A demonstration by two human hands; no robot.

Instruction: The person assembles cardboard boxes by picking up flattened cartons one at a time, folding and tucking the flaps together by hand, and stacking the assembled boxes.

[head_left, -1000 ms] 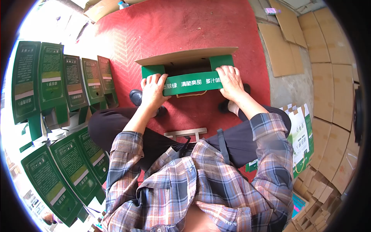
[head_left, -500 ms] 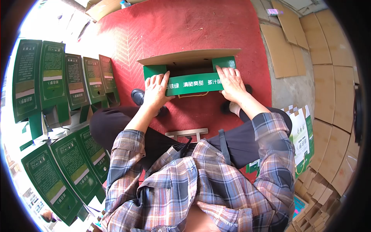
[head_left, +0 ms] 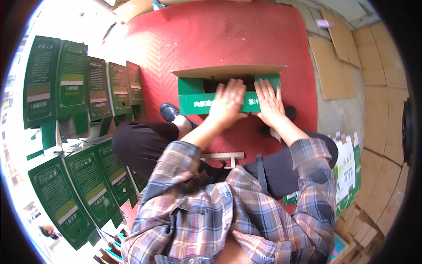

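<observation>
A green cardboard box [head_left: 195, 105] with white lettering stands on the red mat in front of me, its long tan-lined flap [head_left: 228, 69] raised along the far side. My left hand [head_left: 227, 105] lies on the near green panel around its middle, fingers stretched out and slightly blurred. Toward the right end of the same panel rests my right hand [head_left: 270, 104], fingers extended and a little apart. Both hands cover part of the lettering. Between the panel and the far flap the dark inside of the box shows.
Several green printed cartons [head_left: 72, 88] stand in rows at the left. Brown cardboard boxes [head_left: 376, 101] are stacked along the right, beside flat cardboard sheets [head_left: 329, 66]. A white and green carton [head_left: 347, 167] is near my right knee. The red mat [head_left: 233, 35] spreads beyond the box.
My left hand has slid from the panel's left end to its middle. My right hand has flattened out, fingers straighter. The whole view has shifted slightly, so the box appears farther right.
</observation>
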